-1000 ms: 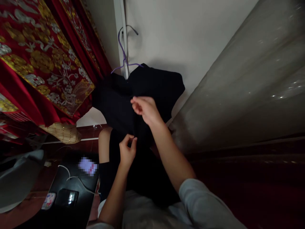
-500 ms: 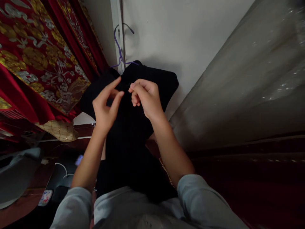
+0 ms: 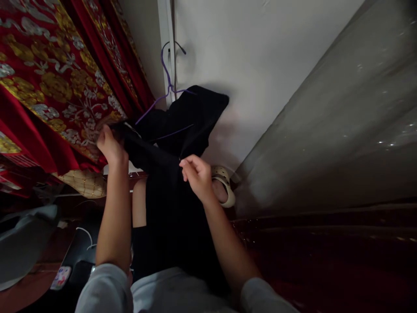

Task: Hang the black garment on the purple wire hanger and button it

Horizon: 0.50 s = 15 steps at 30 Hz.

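Observation:
A black garment (image 3: 172, 195) hangs on a purple hanger (image 3: 167, 78) hooked high on a white wall. My left hand (image 3: 110, 145) is closed on the garment's left edge, pulled out toward the red curtain. My right hand (image 3: 197, 176) pinches the cloth near its middle seam. Part of the hanger's purple bar shows across the cloth between my hands. The garment's lower part drapes down over my lap.
A red and gold embroidered curtain (image 3: 48, 74) hangs at the left. A grey plastic-covered surface (image 3: 325, 130) slopes along the right. A cream shoe (image 3: 224, 184) lies by the wall. A dark device with a white cable (image 3: 83, 245) sits low at the left.
My left hand has moved left and closed on the garment's edge, drawing it outward. My right hand has dropped lower and pinches the cloth. The garment has slid partly off the hanger.

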{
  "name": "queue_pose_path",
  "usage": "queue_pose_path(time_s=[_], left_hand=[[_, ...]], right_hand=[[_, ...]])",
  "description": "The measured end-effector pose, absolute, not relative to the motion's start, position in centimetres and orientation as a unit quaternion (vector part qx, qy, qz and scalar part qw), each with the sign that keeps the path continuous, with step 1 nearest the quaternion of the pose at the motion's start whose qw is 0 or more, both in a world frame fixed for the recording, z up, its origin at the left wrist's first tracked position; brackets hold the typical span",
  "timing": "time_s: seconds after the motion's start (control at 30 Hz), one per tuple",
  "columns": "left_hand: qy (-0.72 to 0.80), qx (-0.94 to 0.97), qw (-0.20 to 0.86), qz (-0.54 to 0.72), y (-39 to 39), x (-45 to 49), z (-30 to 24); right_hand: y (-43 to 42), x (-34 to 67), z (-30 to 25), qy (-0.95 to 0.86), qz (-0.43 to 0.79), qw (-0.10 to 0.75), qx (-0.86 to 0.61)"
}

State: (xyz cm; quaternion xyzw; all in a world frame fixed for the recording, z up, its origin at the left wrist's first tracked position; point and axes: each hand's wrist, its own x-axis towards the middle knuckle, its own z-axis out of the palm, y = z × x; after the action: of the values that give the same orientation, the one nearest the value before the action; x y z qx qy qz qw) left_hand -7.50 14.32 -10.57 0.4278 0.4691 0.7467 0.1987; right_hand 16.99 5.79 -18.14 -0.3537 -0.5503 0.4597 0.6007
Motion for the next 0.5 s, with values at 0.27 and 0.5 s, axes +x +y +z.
queue_pose_path(time_s=[0.27,0.5], left_hand=[[0.502,0.410,0.423,0.634,10.2,-4.4,-22.9],[0.405,0.425,0.452,0.671,6.9,-2.1,-17.2]], right_hand=[[1.9,18.2,-21.3,-0.451,0.550,0.605,-0.358],[3.3,20.8,-20.6,-0.454,0.398,0.672,-0.430]])
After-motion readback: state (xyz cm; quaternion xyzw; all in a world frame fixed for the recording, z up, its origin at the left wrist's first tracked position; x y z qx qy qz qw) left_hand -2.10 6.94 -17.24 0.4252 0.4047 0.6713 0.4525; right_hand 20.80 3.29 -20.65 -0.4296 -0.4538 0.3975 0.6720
